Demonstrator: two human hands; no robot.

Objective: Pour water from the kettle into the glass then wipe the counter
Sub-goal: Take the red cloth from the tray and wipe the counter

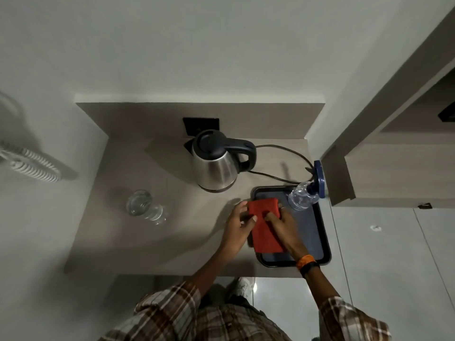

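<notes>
Both hands on red cloth (264,223) over tray's (320,238) left edge: left hand (237,223) pinching cloth edge, right hand (283,223) gripping cloth top. Glass (141,204) far left of tray on counter (152,237). Kettle (218,161) beyond tray, upright. Spray bottle (306,193) at tray's far corner.

It looks like a hotel room's tea corner: a small built-in counter (138,232) with an electric kettle (216,163), a serving tray (317,232) and a wall phone's coiled cord (32,166) at left.
</notes>
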